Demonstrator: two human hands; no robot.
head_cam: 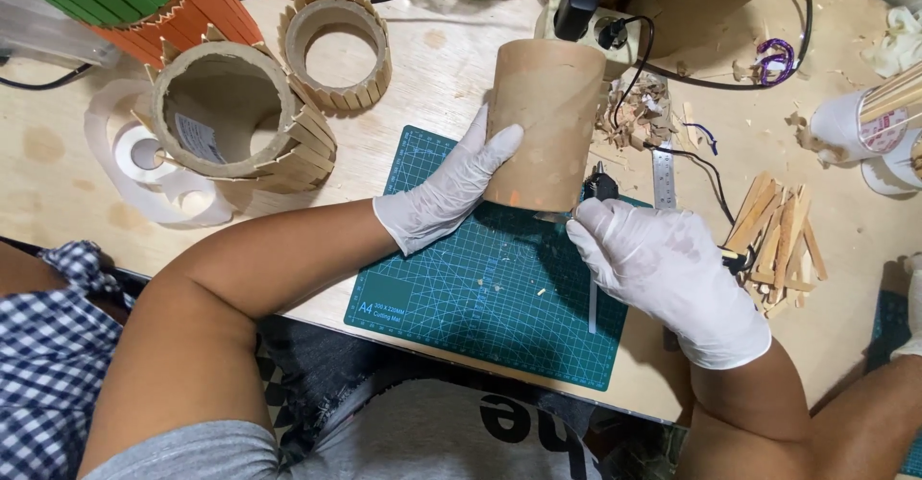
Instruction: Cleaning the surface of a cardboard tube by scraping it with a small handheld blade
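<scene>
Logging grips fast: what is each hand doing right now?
Left hand: open, pressed against the cardboard tube.
Right hand: closed on the glue gun.

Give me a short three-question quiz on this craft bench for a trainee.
1. True or false: the left hand rests on the side of the plain cardboard tube.
2. What lies under the tube? A) a green cutting mat B) a towel C) a metal tray
3. Fill in: the right hand holds a black tool at the tube's ____ end.

Key
1. True; the gloved hand is pressed on its left side.
2. A.
3. Lower, nearest the person. Loose wooden sticks lie to the right, and a second tube partly clad in sticks lies to the left.
</scene>
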